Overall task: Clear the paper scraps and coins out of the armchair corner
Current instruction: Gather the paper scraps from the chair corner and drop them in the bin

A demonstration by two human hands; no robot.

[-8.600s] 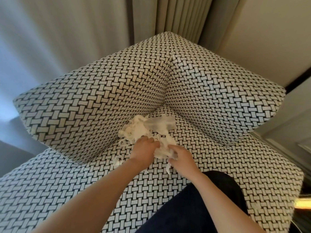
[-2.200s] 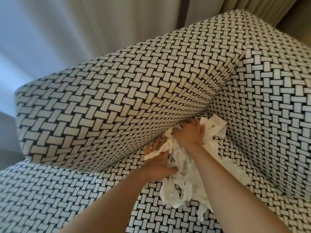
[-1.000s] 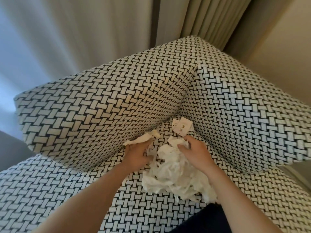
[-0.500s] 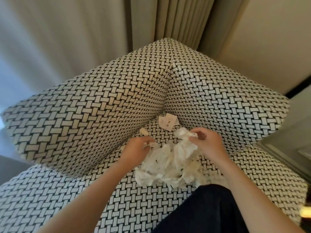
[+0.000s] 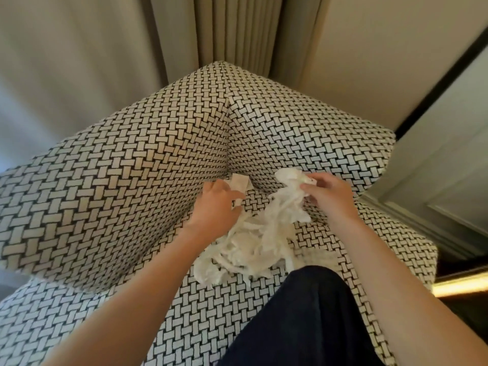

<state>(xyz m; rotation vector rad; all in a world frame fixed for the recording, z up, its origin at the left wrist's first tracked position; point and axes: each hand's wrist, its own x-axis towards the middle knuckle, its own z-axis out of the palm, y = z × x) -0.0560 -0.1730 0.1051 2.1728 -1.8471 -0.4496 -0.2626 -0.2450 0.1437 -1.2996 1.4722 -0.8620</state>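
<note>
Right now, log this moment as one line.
left hand pinches paper slip in corner | right hand grips paper scraps | scraps trail onto seat | coins not visible

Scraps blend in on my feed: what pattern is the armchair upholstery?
A black-and-white basket-weave pattern covers the armchair, seen clearly in the head view.

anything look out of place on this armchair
Yes: a tangled heap of torn white paper scraps sprawls over the seat by the corner, litter that doesn't belong on upholstery. The right hand pinches its top end; the left hand holds a paper slip. No coins are visible.
</note>
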